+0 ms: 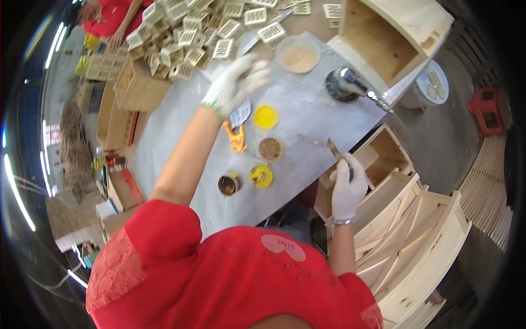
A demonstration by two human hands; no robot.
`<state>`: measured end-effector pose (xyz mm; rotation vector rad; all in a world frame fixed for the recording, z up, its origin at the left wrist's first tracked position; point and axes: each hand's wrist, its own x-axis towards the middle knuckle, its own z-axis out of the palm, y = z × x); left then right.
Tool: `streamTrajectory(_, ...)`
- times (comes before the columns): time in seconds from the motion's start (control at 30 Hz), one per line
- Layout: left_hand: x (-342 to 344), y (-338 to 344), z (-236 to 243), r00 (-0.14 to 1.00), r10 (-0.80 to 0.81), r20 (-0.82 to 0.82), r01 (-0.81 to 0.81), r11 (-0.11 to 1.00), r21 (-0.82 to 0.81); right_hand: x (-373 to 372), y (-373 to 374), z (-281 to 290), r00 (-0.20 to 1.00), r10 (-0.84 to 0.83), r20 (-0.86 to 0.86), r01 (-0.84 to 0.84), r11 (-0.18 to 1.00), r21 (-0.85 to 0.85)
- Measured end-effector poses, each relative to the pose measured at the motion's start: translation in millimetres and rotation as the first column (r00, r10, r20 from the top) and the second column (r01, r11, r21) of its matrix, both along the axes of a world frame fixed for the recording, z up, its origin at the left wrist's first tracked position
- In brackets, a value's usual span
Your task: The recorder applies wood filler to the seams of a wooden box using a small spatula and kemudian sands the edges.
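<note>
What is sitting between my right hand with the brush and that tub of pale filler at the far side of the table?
Nothing visible blocks it. From the right hand and its brush to the tub there is only bare grey table. The round metal tool lies just right of that line, the small jars to its left.

brown cardboard boxes (137,88), left of table (307,109)

A slim brown-tipped brush (335,152), tilted, sticks up over the grey table's edge
</note>
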<state>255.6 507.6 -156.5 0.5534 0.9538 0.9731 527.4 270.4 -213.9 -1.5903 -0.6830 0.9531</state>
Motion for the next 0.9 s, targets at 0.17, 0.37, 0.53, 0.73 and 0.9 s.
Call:
streamTrajectory(0.17, -144, -221, -17, 0.923, 0.27, -0.276, -0.34, 0.906, -0.251, -42, 42, -5, 0.947, 0.32, 0.036, -0.321, 0.947, 0.012)
streamTrajectory(0.37, -160, -436, -39, 0.906, 0.261, -0.334, -0.411, 0.73, -0.546, -83, 46, -27, 0.77, 0.546, 0.33, -0.584, 0.812, 0.019)
streamTrajectory(0.53, -137, -460, -49, 0.928, 0.21, -0.307, -0.354, 0.75, -0.558, -95, 49, -36, 0.672, 0.588, 0.45, -0.633, 0.772, -0.065)
streamTrajectory(0.73, -153, -443, -60, 0.848, 0.089, -0.522, -0.357, 0.825, -0.438, -99, 54, -48, 0.457, 0.662, 0.594, -0.634, 0.711, -0.306)
streamTrajectory(0.9, -155, -417, -65, 0.619, -0.045, -0.784, -0.257, 0.932, -0.256, -107, 32, -40, 0.38, 0.47, 0.797, -0.459, 0.844, -0.279)
